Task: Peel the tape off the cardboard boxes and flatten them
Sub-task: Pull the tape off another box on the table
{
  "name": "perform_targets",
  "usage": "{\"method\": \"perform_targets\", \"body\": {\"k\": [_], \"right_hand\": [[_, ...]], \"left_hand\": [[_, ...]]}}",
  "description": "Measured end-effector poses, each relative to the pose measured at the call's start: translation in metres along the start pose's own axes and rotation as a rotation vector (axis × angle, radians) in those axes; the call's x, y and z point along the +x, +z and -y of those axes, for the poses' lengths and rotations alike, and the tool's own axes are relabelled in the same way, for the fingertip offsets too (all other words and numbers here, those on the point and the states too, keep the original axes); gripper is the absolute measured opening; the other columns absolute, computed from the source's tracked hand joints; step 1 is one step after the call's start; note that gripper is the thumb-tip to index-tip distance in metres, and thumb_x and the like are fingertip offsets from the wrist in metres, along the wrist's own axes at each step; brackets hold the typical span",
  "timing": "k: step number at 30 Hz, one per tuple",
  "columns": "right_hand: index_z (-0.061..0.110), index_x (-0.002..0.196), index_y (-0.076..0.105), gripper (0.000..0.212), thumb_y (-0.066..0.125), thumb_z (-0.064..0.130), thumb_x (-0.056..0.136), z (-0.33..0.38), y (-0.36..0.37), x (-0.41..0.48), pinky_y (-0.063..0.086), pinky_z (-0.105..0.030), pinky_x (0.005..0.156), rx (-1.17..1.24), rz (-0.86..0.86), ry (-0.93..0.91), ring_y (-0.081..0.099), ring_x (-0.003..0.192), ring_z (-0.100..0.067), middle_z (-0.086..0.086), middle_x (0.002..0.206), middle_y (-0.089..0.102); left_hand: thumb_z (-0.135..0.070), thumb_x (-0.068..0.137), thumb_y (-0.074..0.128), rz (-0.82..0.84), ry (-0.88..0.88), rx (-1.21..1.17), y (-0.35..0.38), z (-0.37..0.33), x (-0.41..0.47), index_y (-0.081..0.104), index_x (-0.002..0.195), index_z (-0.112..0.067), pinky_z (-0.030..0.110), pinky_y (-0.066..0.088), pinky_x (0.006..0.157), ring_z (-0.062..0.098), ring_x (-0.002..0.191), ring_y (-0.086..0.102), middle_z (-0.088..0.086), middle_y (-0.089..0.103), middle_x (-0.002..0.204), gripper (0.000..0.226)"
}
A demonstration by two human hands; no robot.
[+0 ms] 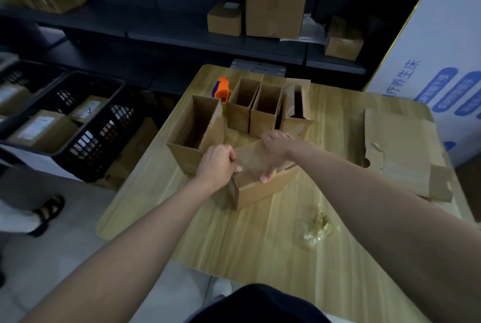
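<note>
A brown cardboard box (256, 188) lies on its side in the middle of the wooden table (234, 239). My left hand (217, 162) is closed on the box's near left corner. My right hand (276, 152) presses flat on the top panel, thumb hooked over its front edge. Behind it stand several open upright boxes: a larger one (194, 130) at the left, two narrow ones (243, 104) (266, 110), and a torn one (298, 108). A crumpled wad of clear peeled tape (313, 226) lies on the table to the right.
An orange tape dispenser (222, 88) sits behind the boxes. Flattened cardboard (400, 150) lies at the table's right edge. Black crates (86, 124) of parcels stand at the left, dark shelves with boxes (276, 12) behind, a big white carton (442, 49) at the right. Someone's sandalled foot (49, 209) is at the far left.
</note>
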State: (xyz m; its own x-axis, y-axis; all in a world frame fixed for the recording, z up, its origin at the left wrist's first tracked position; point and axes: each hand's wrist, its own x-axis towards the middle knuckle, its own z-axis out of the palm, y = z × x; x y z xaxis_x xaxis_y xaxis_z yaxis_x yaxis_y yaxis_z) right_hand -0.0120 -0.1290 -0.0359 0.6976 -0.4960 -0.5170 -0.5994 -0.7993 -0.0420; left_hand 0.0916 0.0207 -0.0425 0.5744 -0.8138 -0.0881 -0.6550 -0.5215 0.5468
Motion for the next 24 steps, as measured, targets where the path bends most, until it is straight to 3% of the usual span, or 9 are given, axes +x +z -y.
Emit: {"method": "perform_targets", "body": {"k": [4,9,14,20,24], "right_hand": [[0.012,0.151,0.006,0.127,0.079,0.06,0.058,0.002,-0.002,-0.003,0.006,-0.048,0.117,-0.007,0.008,-0.003,0.002,0.145,-0.031,-0.009,0.157,0.01],[0.01,0.15,0.006,0.127,0.079,0.059,0.059,0.005,-0.004,-0.006,0.005,-0.047,0.117,-0.014,0.02,-0.005,0.001,0.145,-0.031,-0.011,0.157,0.01],[0.009,0.15,0.006,0.126,0.078,0.059,0.06,0.006,-0.005,-0.01,0.006,-0.047,0.117,-0.009,0.024,-0.005,0.001,0.145,-0.031,-0.01,0.157,0.01],[0.01,0.15,0.007,0.125,0.078,0.06,0.059,0.006,-0.005,-0.009,0.007,-0.049,0.116,-0.006,0.029,0.002,0.002,0.144,-0.032,-0.011,0.156,0.012],[0.012,0.15,0.009,0.124,0.079,0.058,0.059,0.004,-0.004,-0.006,0.006,-0.048,0.115,0.016,0.01,-0.005,0.003,0.145,-0.032,-0.01,0.156,0.013]], "left_hand": [[-0.02,0.078,0.076,0.035,-0.041,-0.021,0.0,0.0,0.004,0.063,0.085,-0.018,0.023,0.036,0.059,0.012,0.073,0.053,-0.006,0.056,0.076,0.014],[-0.017,0.079,0.074,0.083,-0.038,-0.044,-0.001,0.0,0.009,0.061,0.076,-0.018,0.023,0.038,0.06,0.01,0.07,0.054,-0.005,0.056,0.072,0.014],[-0.016,0.08,0.073,0.119,-0.037,-0.039,-0.002,-0.001,0.011,0.065,0.081,-0.014,0.03,0.049,0.075,0.015,0.078,0.058,-0.001,0.06,0.08,0.009],[-0.018,0.084,0.069,0.12,-0.023,0.006,0.0,-0.004,0.01,0.06,0.081,-0.016,0.025,0.042,0.07,0.01,0.075,0.052,-0.001,0.057,0.084,0.009],[-0.019,0.086,0.066,-0.008,0.036,0.083,0.003,-0.008,0.002,0.061,0.104,-0.015,0.033,0.046,0.091,0.016,0.1,0.051,0.001,0.054,0.106,0.019]]}}
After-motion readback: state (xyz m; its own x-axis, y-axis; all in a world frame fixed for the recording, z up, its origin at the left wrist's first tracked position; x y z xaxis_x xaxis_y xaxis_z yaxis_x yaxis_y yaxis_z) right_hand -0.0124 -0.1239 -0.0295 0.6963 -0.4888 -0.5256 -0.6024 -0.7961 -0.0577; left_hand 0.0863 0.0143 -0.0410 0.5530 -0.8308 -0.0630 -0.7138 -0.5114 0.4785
